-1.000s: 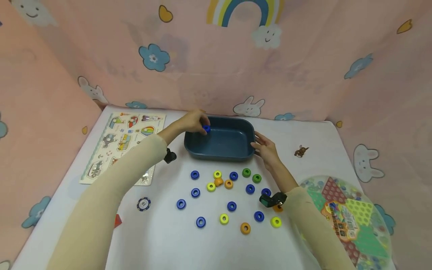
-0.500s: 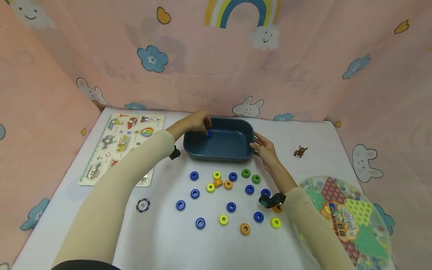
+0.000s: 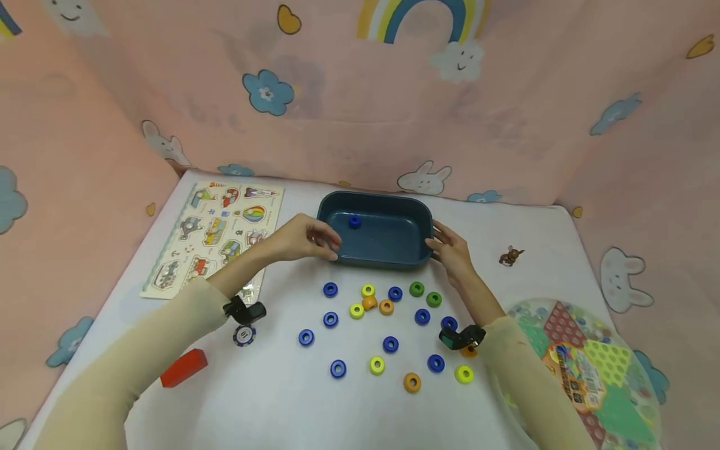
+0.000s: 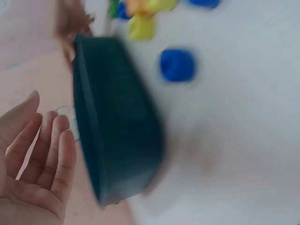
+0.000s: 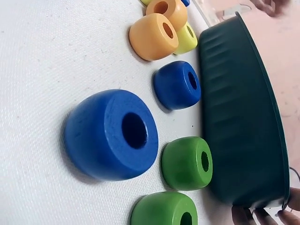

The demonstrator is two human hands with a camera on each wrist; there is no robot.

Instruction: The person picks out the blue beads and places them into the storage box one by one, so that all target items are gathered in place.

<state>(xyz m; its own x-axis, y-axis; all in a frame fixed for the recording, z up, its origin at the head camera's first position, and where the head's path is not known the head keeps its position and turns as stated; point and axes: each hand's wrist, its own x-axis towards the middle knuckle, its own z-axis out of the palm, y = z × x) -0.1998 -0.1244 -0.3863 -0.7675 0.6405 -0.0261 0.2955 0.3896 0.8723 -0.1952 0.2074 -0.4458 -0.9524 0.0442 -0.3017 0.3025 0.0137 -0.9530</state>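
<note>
A blue bead (image 3: 354,221) lies inside the dark teal rectangular container (image 3: 388,261), towards its left end. By the container's front left corner, my left hand (image 3: 306,240) has relaxed fingers and nothing in its grasp; the left wrist view shows its palm and fingers apart from the wall. My right hand (image 3: 452,253) holds the container's right end, thumb over the rim and fingers outside. Several blue, green, yellow and orange beads lie on the white cloth before it, among them a green bead (image 5: 186,163) and a blue bead (image 5: 111,135).
A picture puzzle board (image 3: 210,240) lies at the left. Near the left forearm are a poker chip (image 3: 244,335) and a red block (image 3: 184,368). On the right are a small brown animal figurine (image 3: 510,256) and a round marble game board (image 3: 585,369), partly under the right sleeve.
My left hand has let go of the blue bead inside the container and come back towards the front left, out of it. The right hand keeps its hold. The head view has shifted slightly.
</note>
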